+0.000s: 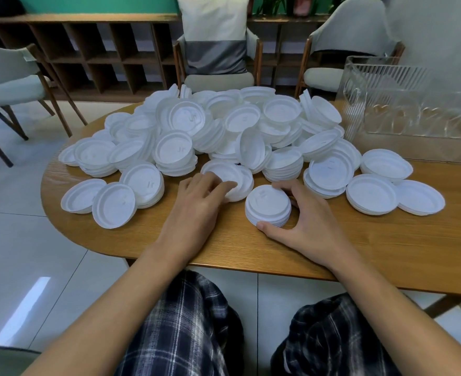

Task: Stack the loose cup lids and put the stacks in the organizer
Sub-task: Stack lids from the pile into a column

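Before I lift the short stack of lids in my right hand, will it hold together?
The stack is probably light: it looks like thin white plastic. It is nested evenly, so it should lift as one, though the smooth layers may slide apart if it is tilted. The right hand wraps its sides, which should steady it.

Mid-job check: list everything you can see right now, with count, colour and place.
loose lids: dozens, white, heaped across the table
lid stack: one, white, at the heap's near edge
organizer: one, clear and ribbed, far right of the table
table: one, light brown wood, in front of the person
chairs: three, pale upholstery on wooden frames, beyond the table
cushion: one, white and grey, on the middle chair
shelf unit: one, dark brown, along the back wall
trousers: dark plaid, bottom of view
left hand: fingers on a lid at the heap's near edge; grip unclear
right hand: thumb and fingers curled round the lid stack
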Available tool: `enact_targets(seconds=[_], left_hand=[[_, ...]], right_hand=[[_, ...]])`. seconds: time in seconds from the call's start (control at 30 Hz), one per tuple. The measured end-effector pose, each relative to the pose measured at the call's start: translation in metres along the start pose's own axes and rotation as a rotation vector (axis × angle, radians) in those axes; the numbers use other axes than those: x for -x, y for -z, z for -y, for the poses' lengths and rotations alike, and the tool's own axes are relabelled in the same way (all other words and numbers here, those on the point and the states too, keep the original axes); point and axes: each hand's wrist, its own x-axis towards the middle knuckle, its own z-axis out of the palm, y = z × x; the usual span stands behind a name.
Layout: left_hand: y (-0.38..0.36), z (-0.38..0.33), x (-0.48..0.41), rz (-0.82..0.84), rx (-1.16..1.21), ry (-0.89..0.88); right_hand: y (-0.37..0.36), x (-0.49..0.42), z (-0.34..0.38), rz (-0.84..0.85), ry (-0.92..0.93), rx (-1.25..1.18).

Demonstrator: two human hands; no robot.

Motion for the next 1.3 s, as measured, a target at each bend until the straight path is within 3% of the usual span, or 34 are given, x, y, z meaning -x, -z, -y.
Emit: enact_targets(seconds=[0.33, 0.6, 0.77, 1.07, 1.17, 1.3], left_hand=[[0.025, -0.015, -0.008, -0.111, 0.328, 0.258], [0.014, -0.045, -0.026, -0.089, 0.903, 0.586], [-0.004, -0.053, -0.027, -0.102, 0.761, 0.619], [-0.017, -0.056, -0.023, -0.094, 0.389, 0.382], [-0.017, -0.059, -0.02, -0.049, 0.381, 0.352], [-0.009, -0.057, -0.019, 0.096, 0.553, 0.317]], right_hand=[[-0.001, 0.0, -0.004, -0.015, 0.037, 0.025], [0.001, 0.0, -0.001, -0.033, 0.065, 0.01], [0.002, 0.001, 0.001, -0.062, 0.046, -0.005], [-0.002, 0.002, -0.003, -0.078, 0.068, -0.03], [-0.001, 0.002, -0.003, -0.07, 0.062, -0.02], [-0.001, 0.001, -0.005, -0.053, 0.058, -0.007]])
